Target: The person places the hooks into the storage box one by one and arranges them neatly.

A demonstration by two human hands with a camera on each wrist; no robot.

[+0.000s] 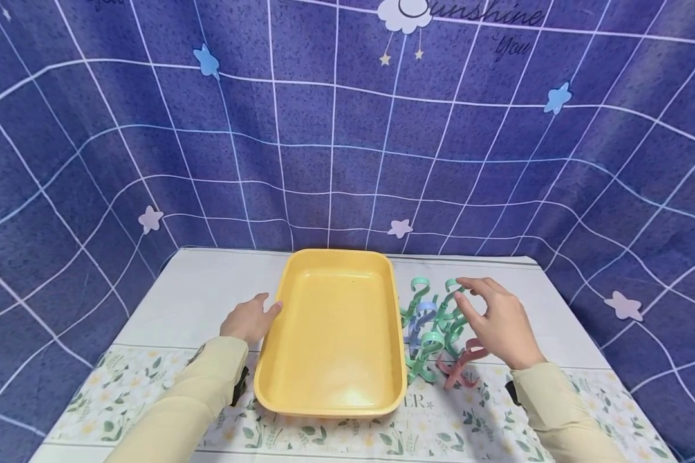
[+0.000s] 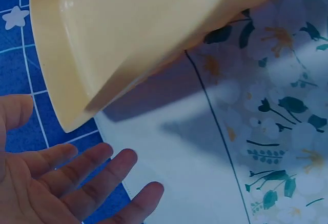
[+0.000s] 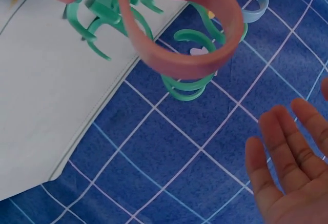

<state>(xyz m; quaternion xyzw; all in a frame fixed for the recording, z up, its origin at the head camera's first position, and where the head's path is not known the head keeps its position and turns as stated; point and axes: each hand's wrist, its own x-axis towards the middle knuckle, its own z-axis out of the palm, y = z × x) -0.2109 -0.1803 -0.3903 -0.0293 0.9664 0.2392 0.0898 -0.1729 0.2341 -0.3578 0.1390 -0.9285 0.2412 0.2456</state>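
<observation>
The yellow tray (image 1: 331,334) sat mid-table; the left hand (image 1: 248,319), fingers spread and relaxed, seemed to touch its left rim; the right hand (image 1: 498,321) hovered loosely open over the pile of clips (image 1: 434,328) just right of the tray, gripping none.
</observation>
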